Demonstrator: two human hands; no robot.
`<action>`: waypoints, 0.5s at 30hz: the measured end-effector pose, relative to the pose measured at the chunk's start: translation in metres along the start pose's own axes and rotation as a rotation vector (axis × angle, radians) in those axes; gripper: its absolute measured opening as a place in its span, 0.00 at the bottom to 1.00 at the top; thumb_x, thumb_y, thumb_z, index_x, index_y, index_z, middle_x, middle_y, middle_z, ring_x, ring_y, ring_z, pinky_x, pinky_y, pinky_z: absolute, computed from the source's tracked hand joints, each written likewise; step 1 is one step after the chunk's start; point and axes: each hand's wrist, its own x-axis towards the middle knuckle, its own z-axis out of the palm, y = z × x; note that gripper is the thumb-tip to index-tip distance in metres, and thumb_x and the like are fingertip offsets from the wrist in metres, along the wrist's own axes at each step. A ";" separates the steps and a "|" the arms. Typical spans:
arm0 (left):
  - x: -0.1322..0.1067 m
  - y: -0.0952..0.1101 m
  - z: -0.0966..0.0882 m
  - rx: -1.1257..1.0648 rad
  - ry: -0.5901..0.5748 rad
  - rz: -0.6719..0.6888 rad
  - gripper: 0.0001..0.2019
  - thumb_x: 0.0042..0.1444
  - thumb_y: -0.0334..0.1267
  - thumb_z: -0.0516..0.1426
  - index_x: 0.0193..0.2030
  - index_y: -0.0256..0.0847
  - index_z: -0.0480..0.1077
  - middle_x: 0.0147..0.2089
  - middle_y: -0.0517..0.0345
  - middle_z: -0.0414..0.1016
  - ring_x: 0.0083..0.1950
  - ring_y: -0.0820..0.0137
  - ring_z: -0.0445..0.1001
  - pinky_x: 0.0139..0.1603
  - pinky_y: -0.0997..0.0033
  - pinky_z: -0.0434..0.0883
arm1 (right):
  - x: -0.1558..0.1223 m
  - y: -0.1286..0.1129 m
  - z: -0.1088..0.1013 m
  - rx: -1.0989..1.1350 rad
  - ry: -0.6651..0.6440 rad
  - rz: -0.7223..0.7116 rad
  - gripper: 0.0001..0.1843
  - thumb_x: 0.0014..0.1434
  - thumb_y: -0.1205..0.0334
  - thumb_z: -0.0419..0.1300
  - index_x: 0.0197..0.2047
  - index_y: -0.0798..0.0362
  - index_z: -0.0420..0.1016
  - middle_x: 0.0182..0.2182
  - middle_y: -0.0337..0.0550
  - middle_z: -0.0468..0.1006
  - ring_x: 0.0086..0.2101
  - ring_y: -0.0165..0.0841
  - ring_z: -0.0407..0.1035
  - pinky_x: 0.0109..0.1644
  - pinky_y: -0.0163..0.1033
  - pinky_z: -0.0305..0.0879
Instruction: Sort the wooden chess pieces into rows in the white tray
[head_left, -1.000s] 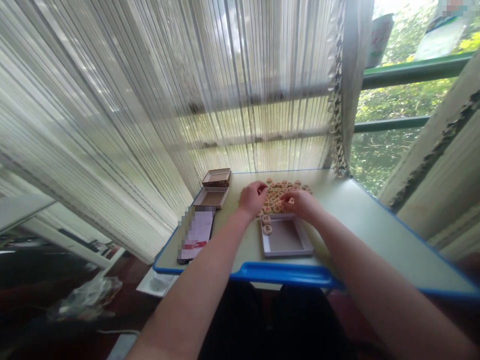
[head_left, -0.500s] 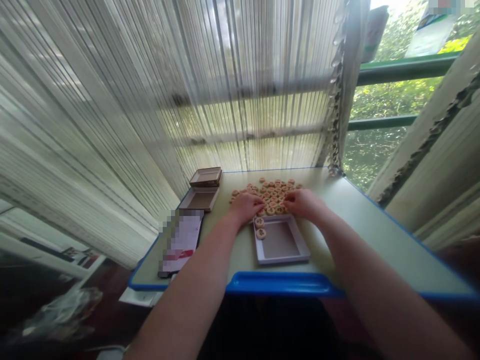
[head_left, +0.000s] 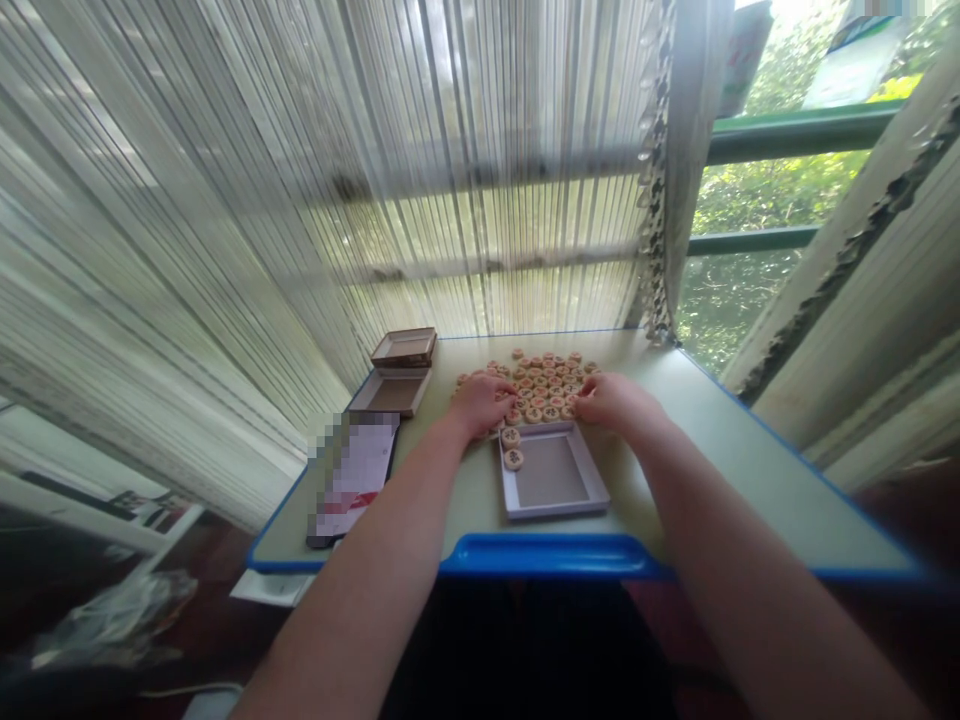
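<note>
Many round wooden xiangqi pieces [head_left: 551, 393] with red and dark characters lie in a loose pile on the table. At the pile's near left side is my left hand [head_left: 482, 403], its fingers closed together at a piece [head_left: 513, 415] by the fingertips. My right hand [head_left: 619, 400] reaches the pile's right edge with thumb and fingers pinched; whatever is between them is hidden. Just in front of the pile sits a shallow white box [head_left: 592, 488]. Two pieces with dark characters [head_left: 513, 459] lie in its left side, one behind the other.
A second shallow open box [head_left: 394, 392] and a brown box part [head_left: 405, 345] stand at the table's back left. A phone [head_left: 360, 475] lies left of my forearm. A blue tray [head_left: 555, 553] lines the table's front edge. String curtains [head_left: 487, 150] hang behind.
The whole view has shifted slightly, with the table appearing a little further left and up. Both hands stay at the pile; the two pieces in the box keep their places.
</note>
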 end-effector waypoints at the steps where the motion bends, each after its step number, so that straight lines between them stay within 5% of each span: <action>1: 0.000 0.001 0.000 0.006 -0.014 0.005 0.09 0.49 0.34 0.56 0.34 0.42 0.77 0.37 0.58 0.78 0.44 0.68 0.72 0.52 0.67 0.66 | 0.000 0.000 -0.001 -0.011 0.012 0.035 0.19 0.48 0.49 0.56 0.39 0.51 0.77 0.39 0.51 0.77 0.36 0.39 0.71 0.32 0.37 0.63; 6: -0.001 0.002 0.001 -0.013 -0.040 0.028 0.09 0.49 0.34 0.55 0.34 0.41 0.77 0.37 0.57 0.78 0.41 0.68 0.73 0.49 0.68 0.68 | 0.000 0.001 -0.003 -0.065 0.028 0.221 0.25 0.51 0.47 0.53 0.45 0.54 0.74 0.43 0.59 0.73 0.40 0.46 0.71 0.36 0.43 0.65; 15: -0.004 0.006 0.000 -0.025 -0.037 -0.017 0.10 0.49 0.32 0.55 0.34 0.43 0.77 0.37 0.59 0.78 0.43 0.68 0.73 0.50 0.69 0.68 | 0.008 0.006 0.005 0.030 0.058 0.095 0.20 0.51 0.53 0.53 0.41 0.55 0.76 0.34 0.53 0.77 0.34 0.39 0.71 0.33 0.38 0.64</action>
